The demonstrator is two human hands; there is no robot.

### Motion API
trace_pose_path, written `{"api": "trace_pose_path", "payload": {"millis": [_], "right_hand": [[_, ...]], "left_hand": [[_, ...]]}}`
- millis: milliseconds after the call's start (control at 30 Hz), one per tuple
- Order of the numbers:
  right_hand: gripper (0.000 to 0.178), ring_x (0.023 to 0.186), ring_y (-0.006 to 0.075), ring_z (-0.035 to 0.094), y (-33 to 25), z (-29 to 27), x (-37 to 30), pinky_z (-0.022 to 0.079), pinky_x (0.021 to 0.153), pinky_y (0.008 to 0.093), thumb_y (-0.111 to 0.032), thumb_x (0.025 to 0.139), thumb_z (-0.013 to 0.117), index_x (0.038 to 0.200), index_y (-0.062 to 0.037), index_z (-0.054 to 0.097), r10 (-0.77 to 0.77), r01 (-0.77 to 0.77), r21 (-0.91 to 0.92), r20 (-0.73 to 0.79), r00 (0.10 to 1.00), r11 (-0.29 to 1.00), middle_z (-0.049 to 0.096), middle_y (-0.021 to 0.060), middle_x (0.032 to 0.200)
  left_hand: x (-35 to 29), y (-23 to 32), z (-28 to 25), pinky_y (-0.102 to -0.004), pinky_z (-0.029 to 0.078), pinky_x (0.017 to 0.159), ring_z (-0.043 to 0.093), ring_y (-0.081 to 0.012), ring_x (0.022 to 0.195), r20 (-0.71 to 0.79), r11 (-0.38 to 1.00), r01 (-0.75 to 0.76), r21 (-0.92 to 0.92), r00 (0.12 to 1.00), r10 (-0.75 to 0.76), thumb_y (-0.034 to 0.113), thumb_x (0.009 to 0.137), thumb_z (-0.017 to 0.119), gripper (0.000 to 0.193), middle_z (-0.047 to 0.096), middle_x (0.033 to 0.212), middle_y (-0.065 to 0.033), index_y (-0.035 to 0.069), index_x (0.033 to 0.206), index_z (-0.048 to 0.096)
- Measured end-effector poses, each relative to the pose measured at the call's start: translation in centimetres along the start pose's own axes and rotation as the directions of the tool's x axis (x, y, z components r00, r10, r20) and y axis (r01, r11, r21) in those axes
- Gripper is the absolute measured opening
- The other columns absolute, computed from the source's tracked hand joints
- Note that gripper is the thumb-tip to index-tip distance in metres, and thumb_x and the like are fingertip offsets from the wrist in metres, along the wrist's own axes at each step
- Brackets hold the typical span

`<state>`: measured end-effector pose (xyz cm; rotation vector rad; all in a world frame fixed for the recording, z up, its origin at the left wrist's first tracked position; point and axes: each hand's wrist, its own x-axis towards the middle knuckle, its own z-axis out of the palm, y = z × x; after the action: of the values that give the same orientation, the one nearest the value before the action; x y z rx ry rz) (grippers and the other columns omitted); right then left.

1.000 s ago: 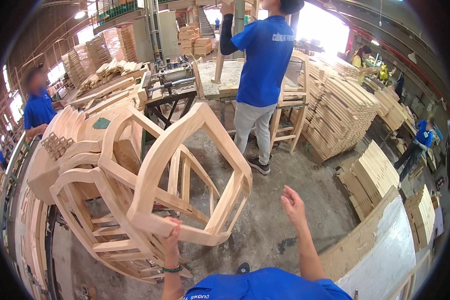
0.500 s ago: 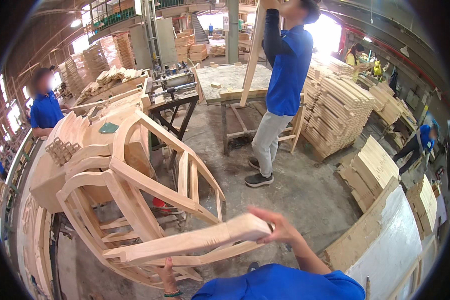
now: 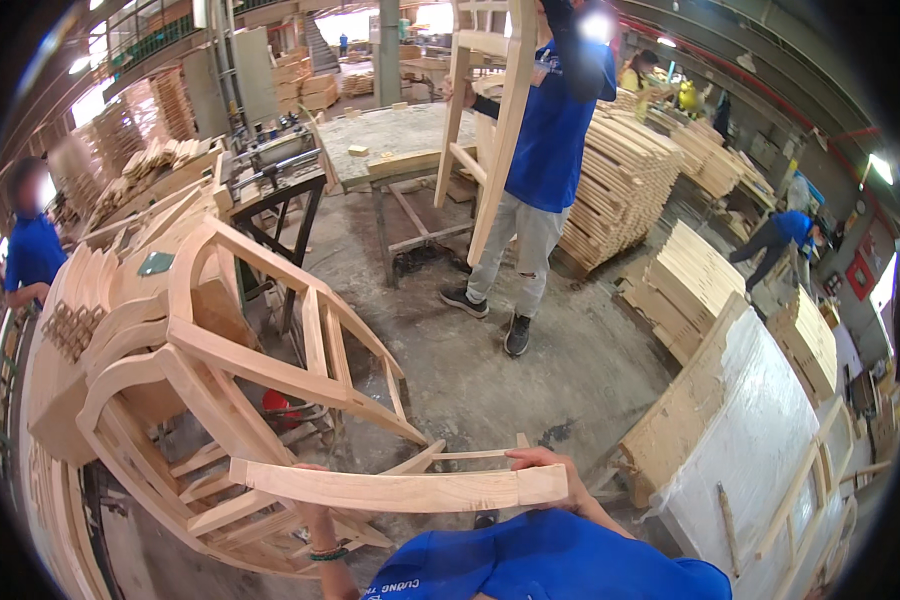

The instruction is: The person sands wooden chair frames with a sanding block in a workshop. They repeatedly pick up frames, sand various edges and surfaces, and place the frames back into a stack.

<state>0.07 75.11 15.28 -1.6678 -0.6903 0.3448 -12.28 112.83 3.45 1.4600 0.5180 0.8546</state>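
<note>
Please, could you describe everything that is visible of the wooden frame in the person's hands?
The frame looks like pale, unpainted wood with visible grain. A thick, curved bar is in front, running roughly level from left to right, with a joint line near its right end. Thinner bars just behind seem to belong to it, partly hidden. The left hand grips it left of its middle, the right hand near its right end. Whether it touches the other frames cannot be told.

Held frame (image 3: pixel 400 490): smooth, matt wood; floor (image 3: pixel 450 395): matt concrete.
</note>
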Motion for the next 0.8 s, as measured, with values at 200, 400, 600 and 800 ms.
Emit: {"api": "trace_pose_path", "payload": {"millis": [200,400,600,800], "right_hand": [[0.06,0.088,0.0163,0.064,1.3,0.5,-3.3,0.049,0.081,0.029,-0.013,0.066,0.081,0.122,-0.0053,0.059,-0.039,0.043,0.023,-0.154,0.987,0.999,0.066,0.0066,0.096],[0.048,0.086,0.0171,0.064,1.3,1.0,-5.5,0.051,0.08,0.0304,-0.013,0.082,0.072,0.123,-0.0015,0.052,-0.103,0.09,-0.073,-0.192,0.976,0.993,0.064,0.0094,0.092],[0.047,0.085,0.0171,0.065,2.4,1.5,-7.4,0.051,0.078,0.0297,-0.013,0.078,0.073,0.12,-0.0005,0.056,-0.048,0.06,0.028,-0.315,0.948,0.998,0.065,0.0094,0.092],[0.043,0.085,0.0145,0.062,2.0,1.4,-8.6,0.05,0.077,0.0282,-0.009,0.082,0.069,0.122,-0.0018,0.054,0.033,0.0,0.102,-0.325,0.945,0.995,0.065,0.0086,0.092]], "left_hand": [[0.0,1.9,2.1,-0.0298,0.047,0.077,0.056,-0.0162,0.081,0.065,0.99,-0.071,-0.118,0.995,0.079,0.019,0.082,0.067,0.031,0.058,0.088,-0.0073,0.006,0.103,0.049],[-0.7,3.5,3.1,-0.0303,0.045,0.079,0.055,-0.0165,0.084,0.12,0.995,-0.084,-0.052,0.989,0.09,0.016,0.076,0.074,0.038,0.056,0.09,-0.008,0.005,0.102,0.048],[-1.1,4.5,4.1,-0.03,0.045,0.081,0.053,-0.016,0.084,0.2,0.994,-0.068,-0.082,0.976,0.083,0.014,0.077,0.073,0.037,0.055,0.091,-0.0072,0.006,0.102,0.048],[-1.9,5.0,4.3,-0.0312,0.045,0.081,0.053,-0.0162,0.085,0.214,0.997,-0.061,-0.041,0.974,0.068,0.014,0.076,0.074,0.037,0.054,0.092,-0.0071,0.006,0.101,0.048]]}}
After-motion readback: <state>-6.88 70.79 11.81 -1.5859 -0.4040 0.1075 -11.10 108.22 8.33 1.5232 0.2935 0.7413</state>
